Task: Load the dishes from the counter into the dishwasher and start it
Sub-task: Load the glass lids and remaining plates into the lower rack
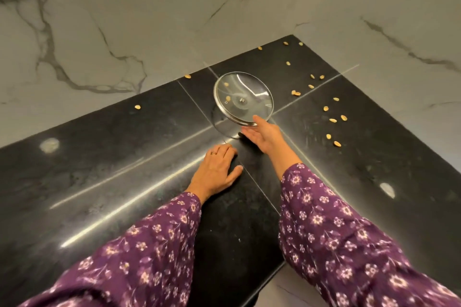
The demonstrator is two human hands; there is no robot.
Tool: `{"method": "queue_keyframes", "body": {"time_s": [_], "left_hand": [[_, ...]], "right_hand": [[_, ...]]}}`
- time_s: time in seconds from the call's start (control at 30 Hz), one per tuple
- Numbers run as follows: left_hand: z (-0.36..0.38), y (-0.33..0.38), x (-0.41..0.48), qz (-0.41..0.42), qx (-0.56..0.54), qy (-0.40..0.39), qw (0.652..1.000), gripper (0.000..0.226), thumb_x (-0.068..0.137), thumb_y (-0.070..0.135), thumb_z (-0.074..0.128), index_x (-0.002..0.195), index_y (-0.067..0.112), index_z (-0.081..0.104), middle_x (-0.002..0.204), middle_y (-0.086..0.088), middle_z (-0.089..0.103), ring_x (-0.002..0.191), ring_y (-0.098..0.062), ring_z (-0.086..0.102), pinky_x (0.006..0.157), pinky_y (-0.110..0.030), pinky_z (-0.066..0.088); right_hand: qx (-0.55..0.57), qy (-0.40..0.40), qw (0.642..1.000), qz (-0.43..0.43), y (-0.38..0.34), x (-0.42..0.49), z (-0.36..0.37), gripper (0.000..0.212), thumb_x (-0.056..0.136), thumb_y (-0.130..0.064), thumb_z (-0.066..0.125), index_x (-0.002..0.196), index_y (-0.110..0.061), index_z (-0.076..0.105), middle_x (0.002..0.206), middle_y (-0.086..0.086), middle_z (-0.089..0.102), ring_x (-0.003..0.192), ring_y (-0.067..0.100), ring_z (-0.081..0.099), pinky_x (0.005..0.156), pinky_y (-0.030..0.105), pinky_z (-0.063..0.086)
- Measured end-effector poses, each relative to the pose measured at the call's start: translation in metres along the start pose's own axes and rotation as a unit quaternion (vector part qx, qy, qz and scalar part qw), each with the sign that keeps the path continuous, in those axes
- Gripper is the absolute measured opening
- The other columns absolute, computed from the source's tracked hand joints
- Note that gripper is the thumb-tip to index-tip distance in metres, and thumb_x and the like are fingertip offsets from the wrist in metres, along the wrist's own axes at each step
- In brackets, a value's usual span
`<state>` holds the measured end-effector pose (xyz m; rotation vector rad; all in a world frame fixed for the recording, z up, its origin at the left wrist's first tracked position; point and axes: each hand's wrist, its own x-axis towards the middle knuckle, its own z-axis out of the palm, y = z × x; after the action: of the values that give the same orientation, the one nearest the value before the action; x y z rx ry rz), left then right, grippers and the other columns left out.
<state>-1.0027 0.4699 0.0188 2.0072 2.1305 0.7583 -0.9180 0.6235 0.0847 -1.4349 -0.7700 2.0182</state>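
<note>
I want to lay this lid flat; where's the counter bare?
Bare: the counter stretch left of the left hand, save one seed by the marble wall. Crowded: right of the glass lid and right hand, with scattered seeds.

Readable text: none anywhere in view.
Glass lid (pixel 243 99): no brand, number or mark legible on the glass or the metal rim.
Counter (pixel 99 157): dark stone, no lettering.
Sleeves (pixel 336 219): flower print only, no words.
</note>
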Motion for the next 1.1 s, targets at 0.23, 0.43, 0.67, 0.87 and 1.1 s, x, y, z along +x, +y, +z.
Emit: {"method": "queue_keyframes", "body": {"time_s": [0.23,0.43,0.67,0.87,1.1], "left_hand": [[-0.001,-0.001,-0.001,-0.011,-0.009,-0.024,1.000,0.037,0.090,0.047,0.049,0.112,0.016,0.052,0.116,0.000,0.052,0.109,-0.018,0.046,0.098,-0.031,0.035],[-0.005,0.002,0.000,0.000,0.007,-0.022,1.000,0.037,0.089,0.045,0.049,0.110,0.016,0.053,0.114,-0.002,0.053,0.107,-0.020,0.048,0.094,-0.032,0.035],[-0.004,0.020,0.005,0.056,0.114,0.035,0.991,0.031,0.086,0.036,0.044,0.093,0.008,0.057,0.094,-0.012,0.058,0.086,-0.031,0.053,0.076,-0.038,0.041],[0.023,0.135,0.004,0.118,0.079,0.000,0.990,0.037,0.085,0.035,0.044,0.098,0.004,0.058,0.094,-0.017,0.060,0.083,-0.037,0.057,0.069,-0.044,0.049],[0.063,0.324,-0.054,0.320,-0.029,-0.058,0.945,0.037,0.085,0.037,0.043,0.099,0.007,0.059,0.091,-0.010,0.060,0.081,-0.028,0.059,0.069,-0.038,0.050]], "right_hand": [[0.041,0.051,0.997,-0.041,-0.002,-0.004,0.005,0.005,0.090,0.010,0.044,0.088,0.006,0.047,0.080,0.021,0.061,0.083,0.033,0.063,0.083,0.046,0.054],[0.042,0.066,0.991,-0.110,0.000,-0.053,-0.047,0.021,0.079,0.012,0.051,0.097,0.003,0.056,0.073,0.015,0.066,0.057,0.019,0.067,0.051,0.031,0.056],[0.042,0.161,0.964,-0.206,-0.010,-0.149,-0.158,0.016,0.084,0.004,0.051,0.087,-0.011,0.048,0.084,0.014,0.065,0.077,0.024,0.064,0.072,0.044,0.058],[0.021,0.273,0.924,-0.268,0.009,-0.249,-0.268,0.012,0.089,-0.001,0.050,0.086,-0.012,0.048,0.083,0.015,0.069,0.074,0.023,0.067,0.068,0.044,0.057],[0.044,0.414,0.860,-0.295,0.085,-0.394,-0.383,0.016,0.082,-0.001,0.060,0.084,-0.015,0.052,0.077,0.009,0.069,0.064,0.018,0.067,0.054,0.030,0.053]]}}
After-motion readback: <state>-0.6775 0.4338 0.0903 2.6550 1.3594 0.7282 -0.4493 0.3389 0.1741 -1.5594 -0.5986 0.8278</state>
